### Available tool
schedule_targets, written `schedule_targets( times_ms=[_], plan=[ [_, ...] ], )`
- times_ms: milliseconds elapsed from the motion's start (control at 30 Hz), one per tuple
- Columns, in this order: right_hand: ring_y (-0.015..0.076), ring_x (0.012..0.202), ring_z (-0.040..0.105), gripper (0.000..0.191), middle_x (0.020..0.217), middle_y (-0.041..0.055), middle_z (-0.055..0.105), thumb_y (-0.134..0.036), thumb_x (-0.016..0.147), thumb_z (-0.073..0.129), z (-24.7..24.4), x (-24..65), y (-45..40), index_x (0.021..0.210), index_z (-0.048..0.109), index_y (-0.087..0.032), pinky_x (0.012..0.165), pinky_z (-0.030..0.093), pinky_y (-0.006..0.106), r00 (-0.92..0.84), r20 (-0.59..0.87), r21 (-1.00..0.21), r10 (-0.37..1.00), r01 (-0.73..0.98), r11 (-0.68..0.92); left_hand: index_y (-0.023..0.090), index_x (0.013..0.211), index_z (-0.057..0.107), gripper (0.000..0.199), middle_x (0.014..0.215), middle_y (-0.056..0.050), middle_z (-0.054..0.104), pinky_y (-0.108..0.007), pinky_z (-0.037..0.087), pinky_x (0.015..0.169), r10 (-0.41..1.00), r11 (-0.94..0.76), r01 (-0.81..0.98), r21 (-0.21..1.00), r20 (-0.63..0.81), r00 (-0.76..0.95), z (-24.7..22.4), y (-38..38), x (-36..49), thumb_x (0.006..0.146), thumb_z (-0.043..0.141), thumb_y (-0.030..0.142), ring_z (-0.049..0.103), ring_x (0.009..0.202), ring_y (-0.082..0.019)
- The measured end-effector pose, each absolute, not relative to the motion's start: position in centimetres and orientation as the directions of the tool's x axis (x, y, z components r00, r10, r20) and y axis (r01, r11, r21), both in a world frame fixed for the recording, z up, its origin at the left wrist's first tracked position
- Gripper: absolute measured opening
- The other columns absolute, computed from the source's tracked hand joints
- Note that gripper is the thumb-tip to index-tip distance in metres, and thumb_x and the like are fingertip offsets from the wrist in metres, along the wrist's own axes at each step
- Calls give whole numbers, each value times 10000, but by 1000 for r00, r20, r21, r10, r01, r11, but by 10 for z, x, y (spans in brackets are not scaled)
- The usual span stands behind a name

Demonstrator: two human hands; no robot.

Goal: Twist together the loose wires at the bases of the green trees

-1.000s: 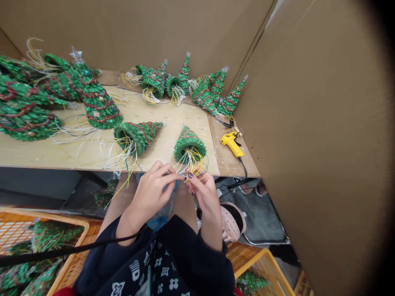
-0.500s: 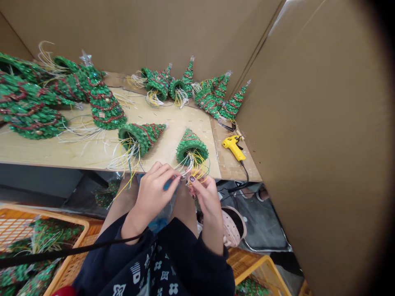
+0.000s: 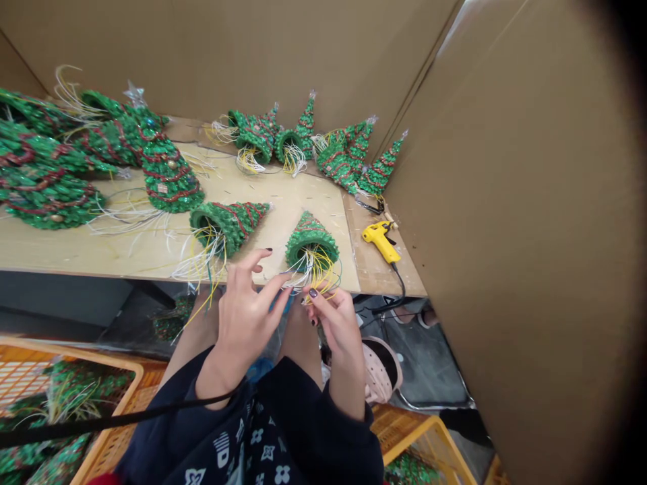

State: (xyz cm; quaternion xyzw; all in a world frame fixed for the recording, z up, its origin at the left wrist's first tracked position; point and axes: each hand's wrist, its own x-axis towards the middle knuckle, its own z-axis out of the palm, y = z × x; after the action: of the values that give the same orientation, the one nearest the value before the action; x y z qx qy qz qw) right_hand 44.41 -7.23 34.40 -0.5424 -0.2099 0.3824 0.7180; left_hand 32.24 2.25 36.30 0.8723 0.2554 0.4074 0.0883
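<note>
A small green Christmas tree (image 3: 312,236) with red garland lies on its side at the table's front, its hollow base facing me. White wires (image 3: 301,277) and yellow wires (image 3: 323,269) spill out of that base. My right hand (image 3: 334,316) pinches the yellow wires between thumb and fingers, below the base. On the white wires, the thumb and a finger of my left hand (image 3: 245,310) close at the tips, while another finger is raised and bent. Left of this tree lies a second tree (image 3: 235,222), with its own loose wires hanging over the table edge.
A yellow glue gun (image 3: 381,241) lies at the table's right, its cord running over the edge. Several more trees (image 3: 172,168) stand or lie along the back and left. Orange crates (image 3: 139,377) flank my legs. Cardboard walls (image 3: 253,54) enclose the table.
My left hand has lifted and straightened a finger away from the others, its fingertips shifting slightly left. My right hand stays at the yellow wires. The view has shifted slightly.
</note>
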Motion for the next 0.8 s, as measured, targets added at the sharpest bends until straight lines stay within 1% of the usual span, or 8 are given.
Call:
schedule_targets(
  times_ms=[67, 133, 167, 267, 333, 433, 633, 800],
  plan=[
    [74, 471, 484, 207, 656, 4, 634, -323, 678, 732, 344, 445, -73, 761, 637, -159, 428, 341, 192, 634, -123, -938, 764, -326, 120, 200, 884, 673, 92, 1030, -94, 536, -279, 450, 653, 511, -858, 369, 357, 664, 546, 366, 20, 320, 833, 600, 226, 512, 877, -196],
    [66, 461, 455, 227, 624, -8, 613, -330, 664, 747, 343, 445, -73, 759, 633, -158, 432, 336, 190, 646, -134, -937, 752, -329, 116, 186, 818, 656, 103, 830, -53, 573, -270, 454, 656, 473, -880, 299, 369, 619, 628, 368, 19, 317, 854, 577, 242, 545, 781, -168],
    [60, 460, 435, 233, 613, -15, 600, -331, 659, 754, 343, 444, -73, 759, 635, -158, 434, 330, 188, 650, -140, -936, 747, -333, 114, 184, 809, 648, 122, 772, -34, 588, -260, 455, 651, 443, -888, 247, 387, 579, 684, 369, 18, 315, 866, 561, 246, 562, 737, -154],
    [49, 463, 390, 245, 612, -27, 578, -333, 638, 773, 342, 443, -72, 753, 639, -163, 427, 294, 181, 649, -154, -925, 745, -359, 122, 190, 871, 650, 121, 788, -13, 669, -242, 463, 634, 398, -876, 175, 450, 468, 789, 370, 17, 315, 876, 549, 257, 615, 695, -138],
    [48, 460, 378, 248, 606, -31, 568, -338, 635, 777, 341, 443, -71, 758, 645, -168, 418, 276, 180, 635, -150, -919, 758, -373, 130, 194, 925, 656, 126, 834, -18, 699, -248, 468, 639, 413, -866, 197, 459, 437, 799, 371, 16, 316, 869, 559, 254, 639, 706, -148],
    [47, 457, 384, 239, 592, -32, 557, -340, 660, 761, 341, 444, -71, 795, 669, -165, 419, 286, 178, 602, -123, -917, 789, -374, 142, 192, 938, 661, 136, 833, -18, 707, -246, 461, 632, 425, -861, 210, 463, 430, 796, 372, 15, 320, 872, 545, 220, 638, 676, -143],
    [84, 502, 496, 215, 630, 3, 617, -351, 708, 712, 343, 453, -80, 806, 661, -165, 432, 362, 190, 562, -120, -929, 818, -355, 108, 185, 869, 666, 124, 669, 17, 638, -215, 397, 566, 479, -809, 210, 549, 409, 777, 371, 17, 321, 867, 543, 198, 563, 568, -106],
    [79, 480, 496, 198, 631, 8, 621, -347, 738, 686, 346, 456, -85, 727, 644, -154, 429, 372, 195, 586, -78, -953, 806, -281, 112, 181, 859, 662, 108, 609, 43, 575, -204, 360, 536, 494, -777, 206, 595, 372, 786, 372, 19, 322, 858, 555, 194, 513, 525, -88]
  ],
)
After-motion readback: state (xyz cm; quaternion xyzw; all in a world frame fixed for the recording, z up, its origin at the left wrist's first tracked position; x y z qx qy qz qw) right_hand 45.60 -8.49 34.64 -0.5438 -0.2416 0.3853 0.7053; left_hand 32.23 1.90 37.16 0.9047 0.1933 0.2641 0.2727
